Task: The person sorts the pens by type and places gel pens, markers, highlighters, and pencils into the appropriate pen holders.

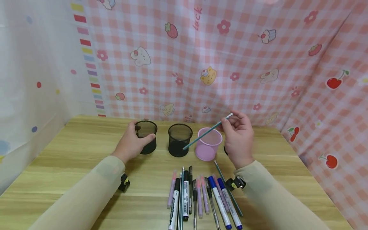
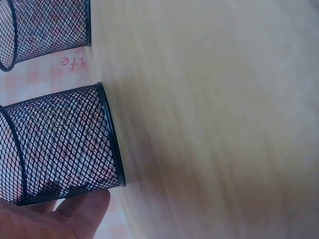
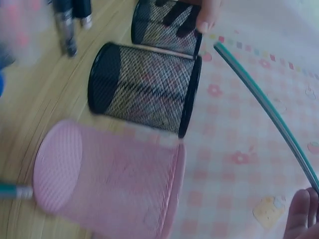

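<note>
A: What is filling most of the head view?

B: A checked pink curtain (image 1: pixel 230 64) is hanging across the whole upper half, and a wooden table (image 1: pixel 72 166) is spreading over the lower half.

A: And on the table?

B: Three mesh cups are standing in a row at mid-frame: a left black cup (image 1: pixel 146 136), a middle black cup (image 1: pixel 180 140) just right of it, and a pink cup (image 1: pixel 208 143) right of centre. Below them, at the bottom centre, a row of pens (image 1: pixel 198 198) is lying side by side.

A: What is the left hand doing?

B: The left hand (image 1: pixel 130 143) is wrapping round the left black cup, thumb on the near side and fingers curling round the far wall, so it is gripping it.

A: And the right?

B: The right hand (image 1: pixel 238 139) is hovering right of the pink cup, fingers bent, pinching a thin green pencil (image 1: pixel 207 132) near its upper end. The pencil is slanting down to the left, passing over the pink cup's mouth, its tip pointing at the middle black cup.
</note>
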Demonstrator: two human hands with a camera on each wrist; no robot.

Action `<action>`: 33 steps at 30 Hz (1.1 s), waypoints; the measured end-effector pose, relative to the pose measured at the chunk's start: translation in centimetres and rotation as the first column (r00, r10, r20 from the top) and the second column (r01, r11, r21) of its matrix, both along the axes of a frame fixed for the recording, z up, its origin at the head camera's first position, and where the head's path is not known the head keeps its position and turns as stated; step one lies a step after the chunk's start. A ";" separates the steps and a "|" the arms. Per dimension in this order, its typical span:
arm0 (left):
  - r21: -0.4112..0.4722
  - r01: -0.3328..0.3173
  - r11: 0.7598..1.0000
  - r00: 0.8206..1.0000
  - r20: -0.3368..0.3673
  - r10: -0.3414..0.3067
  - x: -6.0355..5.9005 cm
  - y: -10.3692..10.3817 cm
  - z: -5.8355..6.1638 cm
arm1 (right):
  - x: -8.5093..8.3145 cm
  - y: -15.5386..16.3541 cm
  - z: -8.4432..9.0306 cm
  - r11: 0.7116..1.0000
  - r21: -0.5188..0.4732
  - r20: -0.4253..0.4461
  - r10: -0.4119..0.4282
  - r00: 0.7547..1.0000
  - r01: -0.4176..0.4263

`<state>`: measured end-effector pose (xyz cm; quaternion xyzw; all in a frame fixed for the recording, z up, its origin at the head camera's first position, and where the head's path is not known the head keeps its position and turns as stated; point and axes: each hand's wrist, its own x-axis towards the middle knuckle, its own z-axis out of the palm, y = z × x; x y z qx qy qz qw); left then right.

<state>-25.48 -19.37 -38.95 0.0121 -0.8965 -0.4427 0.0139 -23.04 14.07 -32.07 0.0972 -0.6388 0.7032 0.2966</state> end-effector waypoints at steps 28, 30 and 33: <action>0.005 -0.006 1.000 1.000 -0.011 0.006 0.2 0.1 -0.1 | -1.9 -9.6 -1.0 0.994 -0.105 -0.002 0.040 0.999 -0.040; 0.006 -0.005 1.000 1.000 -0.014 0.005 0.3 0.1 0.0 | -1.9 -9.8 -1.1 0.994 -0.100 0.001 0.048 0.999 -0.048; 0.005 -0.005 1.000 1.000 -0.015 0.005 0.3 0.2 0.1 | -2.0 -10.2 -1.2 0.993 -0.098 0.003 0.063 0.998 -0.062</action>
